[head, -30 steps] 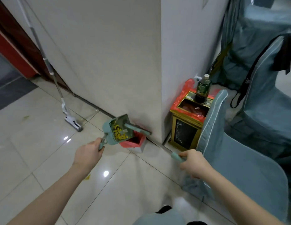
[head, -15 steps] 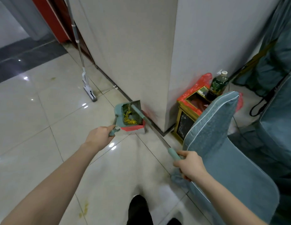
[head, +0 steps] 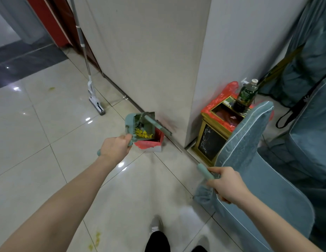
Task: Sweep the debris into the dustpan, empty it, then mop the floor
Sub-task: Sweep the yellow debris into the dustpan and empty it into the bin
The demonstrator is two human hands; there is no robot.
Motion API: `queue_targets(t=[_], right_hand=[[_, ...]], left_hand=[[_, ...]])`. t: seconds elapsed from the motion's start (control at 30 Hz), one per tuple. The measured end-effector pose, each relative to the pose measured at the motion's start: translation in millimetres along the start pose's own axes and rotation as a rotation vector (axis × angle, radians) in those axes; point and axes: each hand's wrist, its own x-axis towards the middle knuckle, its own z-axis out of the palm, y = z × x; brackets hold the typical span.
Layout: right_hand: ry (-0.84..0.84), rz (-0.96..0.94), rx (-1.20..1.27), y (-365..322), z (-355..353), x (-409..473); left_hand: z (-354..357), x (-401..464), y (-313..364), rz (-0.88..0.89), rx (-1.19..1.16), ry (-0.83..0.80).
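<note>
My left hand (head: 115,147) grips the handle of a teal dustpan (head: 139,125), held tilted over a small white bin with a red liner (head: 152,144) at the foot of the wall. Yellow debris (head: 143,134) lies in the pan's low end, above the bin's opening. My right hand (head: 224,184) grips the teal end of the broom handle (head: 203,171); the broom's head (head: 159,126) reaches into the dustpan. A mop (head: 92,91) leans against the wall to the left.
A gold bin with a red liner (head: 213,131) and a green bottle (head: 246,96) on it stands past the wall corner. Chairs in blue-grey covers (head: 253,160) crowd the right side. Yellow stains (head: 95,240) mark the pale floor tiles near my feet and another stain (head: 51,89) lies far left.
The dustpan has come down from above the small bin to right over its opening and tilted further; the debris slid to its low end. My view has moved closer.
</note>
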Motion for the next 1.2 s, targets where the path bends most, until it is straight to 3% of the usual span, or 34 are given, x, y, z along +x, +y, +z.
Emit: queue_targets(t=[0.3, 0.6, 0.87, 1.1, 1.2], right_hand=[[0.003, 0.023, -0.111, -40, 15, 23], [0.035, 0.030, -0.171, -12, 5, 12], [0.033, -0.075, -0.286, -33, 23, 30], [-0.012, -0.032, -0.334, -31, 47, 43], [-0.001, -0.014, -0.344, -23, 40, 37]], left_hand=[[-11, 10, -25, 0.113, 0.131, -0.028], [-12, 16, -22, 0.192, 0.221, -0.055], [-6, 15, -15, 0.336, 0.270, -0.024], [5, 19, -17, 0.447, 0.291, 0.055], [1, 18, -10, 0.445, 0.320, -0.001]])
